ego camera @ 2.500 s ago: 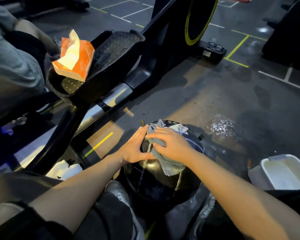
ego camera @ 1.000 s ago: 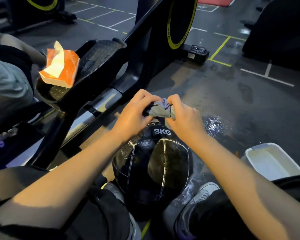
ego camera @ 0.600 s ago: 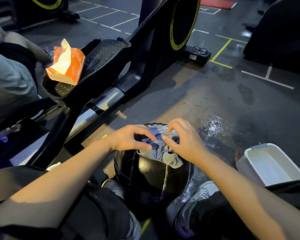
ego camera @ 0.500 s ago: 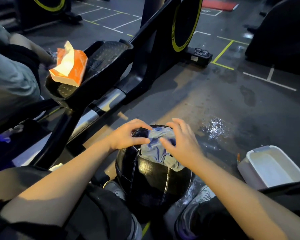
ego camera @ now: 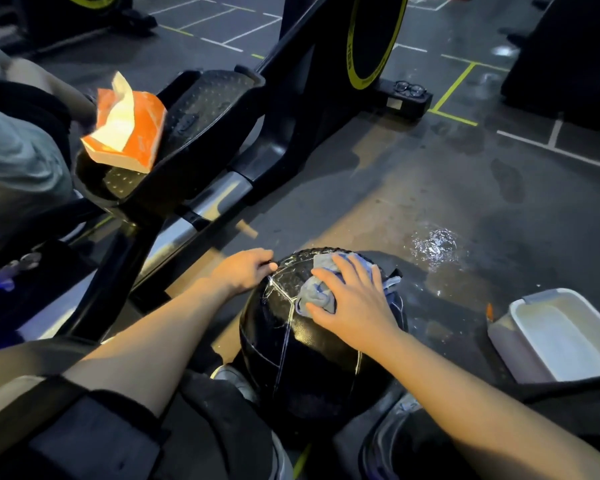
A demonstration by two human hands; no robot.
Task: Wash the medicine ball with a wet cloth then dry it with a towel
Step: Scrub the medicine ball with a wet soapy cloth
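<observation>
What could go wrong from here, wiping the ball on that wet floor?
1. The medicine ball is round and steadied only by the left hand on its upper left side; a hard push from the right hand on the cloth might roll it.
2. The puddle lies just beyond the ball, so a rolling ball would likely get wet or dirty again.
3. The white tub sits close to the right forearm; a wide wipe could knock it.

Glossy textured medicine ball, soft grey cloth, perhaps plastic white tub.
</observation>
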